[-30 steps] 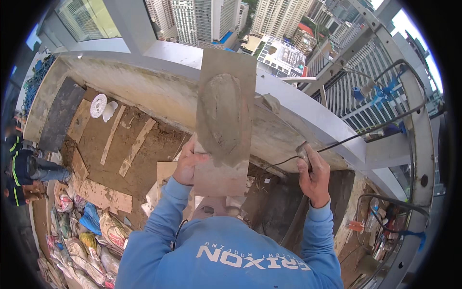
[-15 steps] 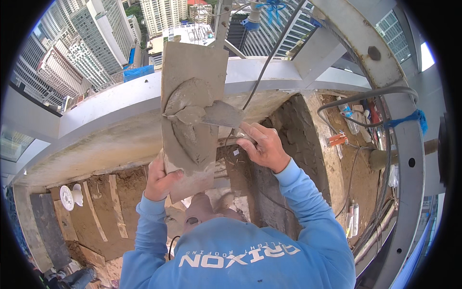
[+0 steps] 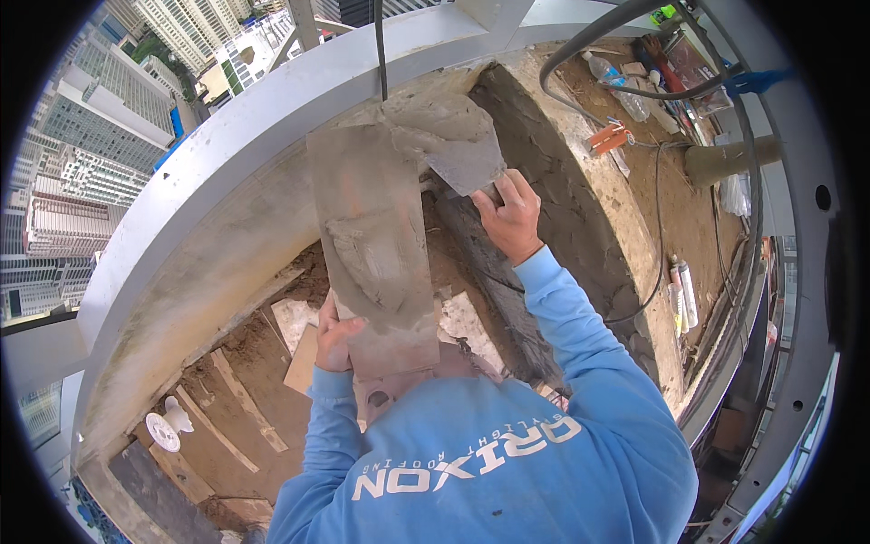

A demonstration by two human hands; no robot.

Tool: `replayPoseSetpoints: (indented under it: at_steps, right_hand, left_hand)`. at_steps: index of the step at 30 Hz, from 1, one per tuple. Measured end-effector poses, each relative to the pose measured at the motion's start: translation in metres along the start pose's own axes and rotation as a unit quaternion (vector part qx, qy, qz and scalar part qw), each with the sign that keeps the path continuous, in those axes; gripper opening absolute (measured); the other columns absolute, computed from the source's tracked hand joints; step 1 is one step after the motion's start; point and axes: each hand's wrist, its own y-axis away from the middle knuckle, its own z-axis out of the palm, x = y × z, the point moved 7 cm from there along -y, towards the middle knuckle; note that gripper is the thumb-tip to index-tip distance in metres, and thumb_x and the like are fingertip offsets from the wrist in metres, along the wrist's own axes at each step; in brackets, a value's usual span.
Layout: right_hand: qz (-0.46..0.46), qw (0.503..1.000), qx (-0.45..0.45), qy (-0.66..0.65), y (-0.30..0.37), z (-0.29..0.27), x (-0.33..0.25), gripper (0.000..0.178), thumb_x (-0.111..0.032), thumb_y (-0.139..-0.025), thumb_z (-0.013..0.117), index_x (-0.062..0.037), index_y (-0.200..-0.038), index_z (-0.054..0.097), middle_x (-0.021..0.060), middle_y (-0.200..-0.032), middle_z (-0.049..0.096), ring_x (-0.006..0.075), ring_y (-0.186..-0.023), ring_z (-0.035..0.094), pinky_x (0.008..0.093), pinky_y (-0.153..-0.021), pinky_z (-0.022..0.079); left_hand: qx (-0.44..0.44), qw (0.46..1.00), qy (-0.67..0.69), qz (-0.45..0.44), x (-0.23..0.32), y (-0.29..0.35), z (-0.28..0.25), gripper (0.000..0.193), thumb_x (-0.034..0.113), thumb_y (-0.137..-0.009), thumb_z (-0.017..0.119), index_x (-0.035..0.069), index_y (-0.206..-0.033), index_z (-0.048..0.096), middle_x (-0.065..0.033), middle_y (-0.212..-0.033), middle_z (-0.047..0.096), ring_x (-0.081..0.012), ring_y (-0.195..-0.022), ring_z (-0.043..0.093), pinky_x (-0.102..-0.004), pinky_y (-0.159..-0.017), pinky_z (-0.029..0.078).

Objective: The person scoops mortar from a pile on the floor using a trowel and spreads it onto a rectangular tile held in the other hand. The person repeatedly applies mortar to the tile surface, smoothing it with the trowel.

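Note:
My left hand (image 3: pixel 337 335) grips the lower left edge of a long flat mortar board (image 3: pixel 362 172), its thumb lying on the top face. A thin smear of wet mortar (image 3: pixel 372 258) is left across the board's middle. In my right hand (image 3: pixel 510 218) is a trowel (image 3: pixel 471 170), its handle mostly hidden by my fingers. A thick grey heap of mortar (image 3: pixel 439 122) covers the far part of the blade, beside the board's upper right corner. Just right of the trowel runs a wall face coated in rough mortar (image 3: pixel 553 181).
A curved white parapet beam (image 3: pixel 227 109) edges the high drop to the city. Black cable (image 3: pixel 657 245) loops over the right ledge, near an orange tool (image 3: pixel 609 138), plastic bottle (image 3: pixel 616 86) and sealant tubes (image 3: pixel 684 290). A white spool (image 3: pixel 168 426) and wooden strips (image 3: pixel 249 399) lie lower left.
The trowel has scooped most of the mortar off the board and moved right, toward the coated wall. My view has turned rightward, and the board's far end sits lower in it.

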Motion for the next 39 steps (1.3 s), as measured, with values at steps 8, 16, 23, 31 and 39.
replayPoseSetpoints:
  at_steps: [8, 16, 23, 31, 39]
  right_hand:
    - [0.161, 0.976, -0.069, 0.129, 0.14, 0.057, 0.1, 0.037, -0.023, -0.081, 0.08, -0.0048, -0.11, 0.064, 0.0105, -0.094, 0.063, 0.0316, -0.08, 0.066, 0.041, -0.064, 0.054]
    - [0.308, 0.917, -0.112, 0.228, 0.198, 0.171, 0.181, 0.037, -0.034, -0.092, 0.067, -0.0087, -0.118, 0.063, 0.0125, -0.104, 0.062, 0.0352, -0.091, 0.066, 0.0482, -0.071, 0.053]
    - [0.478, 0.833, -0.198, 0.196, 0.151, 0.259, 0.262, 0.042, -0.036, -0.095, 0.061, -0.0046, -0.122, 0.063, 0.0223, -0.115, 0.066, 0.0413, -0.106, 0.065, 0.0491, -0.087, 0.053]
    - [0.694, 0.695, -0.143, -0.124, 0.074, 0.258, 0.314, 0.027, -0.025, -0.092, 0.072, 0.0003, -0.094, 0.064, 0.0119, -0.08, 0.066, 0.0196, -0.059, 0.061, 0.0354, -0.048, 0.045]
    - [0.748, 0.613, -0.13, -0.219, 0.097, 0.176, 0.294, 0.027, -0.027, -0.095, 0.069, -0.0008, -0.092, 0.062, 0.0079, -0.076, 0.063, 0.0167, -0.055, 0.056, 0.0312, -0.046, 0.043]
  left_hand:
    - [0.053, 0.993, 0.009, -0.1, -0.051, 0.008, -0.061, 0.084, 0.011, -0.066, 0.068, -0.002, -0.145, 0.042, -0.0155, -0.13, 0.06, -0.0296, -0.116, 0.061, -0.0383, -0.098, 0.05]
    - [0.116, 0.977, -0.058, -0.17, -0.077, 0.007, -0.108, 0.079, 0.011, -0.065, 0.07, -0.001, -0.14, 0.049, -0.0129, -0.127, 0.062, -0.0265, -0.116, 0.059, -0.0364, -0.101, 0.046]
    - [0.058, 0.975, 0.008, -0.216, -0.092, -0.018, -0.117, 0.07, 0.008, -0.07, 0.069, -0.001, -0.137, 0.051, -0.0117, -0.126, 0.063, -0.0246, -0.115, 0.06, -0.0356, -0.1, 0.046]
    - [0.048, 0.974, -0.016, -0.219, -0.071, -0.043, -0.116, 0.071, 0.008, -0.07, 0.066, -0.002, -0.138, 0.05, -0.0115, -0.125, 0.063, -0.0235, -0.115, 0.06, -0.0343, -0.101, 0.046]
    - [0.012, 0.979, 0.004, -0.201, -0.057, -0.051, -0.097, 0.077, 0.008, -0.071, 0.066, -0.002, -0.144, 0.044, -0.012, -0.13, 0.06, -0.0236, -0.118, 0.059, -0.034, -0.101, 0.046]
